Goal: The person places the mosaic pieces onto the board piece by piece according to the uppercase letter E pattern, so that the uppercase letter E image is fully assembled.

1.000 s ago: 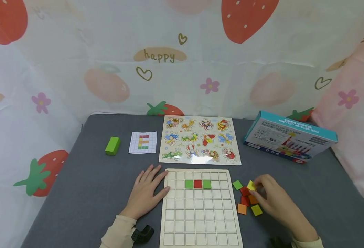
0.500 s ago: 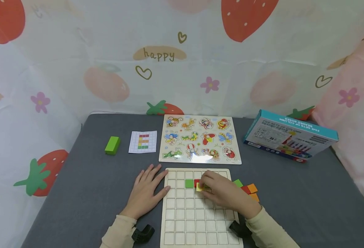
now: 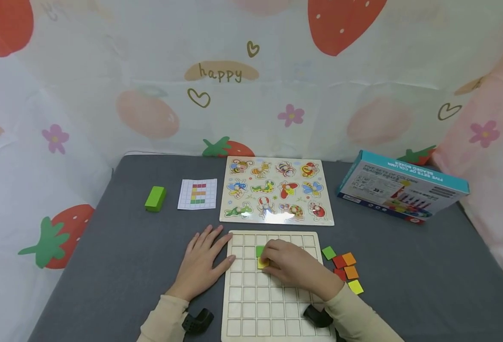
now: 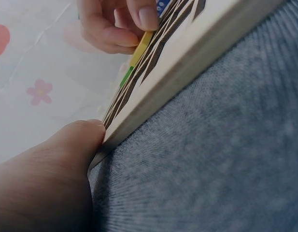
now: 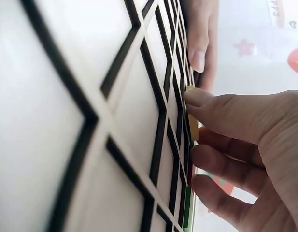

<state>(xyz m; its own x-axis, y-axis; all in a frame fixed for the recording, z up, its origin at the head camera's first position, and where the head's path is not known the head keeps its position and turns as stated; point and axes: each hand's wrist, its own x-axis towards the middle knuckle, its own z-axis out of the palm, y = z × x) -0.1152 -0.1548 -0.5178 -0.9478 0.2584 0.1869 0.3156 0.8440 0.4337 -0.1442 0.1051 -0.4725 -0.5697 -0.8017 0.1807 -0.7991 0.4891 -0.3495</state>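
Note:
My right hand (image 3: 298, 267) is over the upper part of a wooden grid board (image 3: 257, 313), its thumb and fingers pinching a yellow square tile (image 3: 262, 263). The tile sits right at the cell just below a green tile (image 3: 259, 251) and looks slightly tilted. In the right wrist view the thumb presses the yellow tile (image 5: 193, 126) near the board's surface, with another green tile (image 5: 188, 208) beyond the fingers. That hand mostly hides the red tile in the head view. My left hand (image 3: 203, 266) lies with fingers spread, thumb and fingertips at the board's left edge.
Loose green, red, orange and yellow tiles (image 3: 351, 272) lie right of the board. Behind it are an insect puzzle (image 3: 277, 190), a pattern card (image 3: 197, 194) and a green block (image 3: 155, 198). A cardboard box (image 3: 401, 190) stands at the back right.
My right hand picked up a yellow tile from the loose pile and carried it left over the board to the cell below the left green tile. The left hand stays put.

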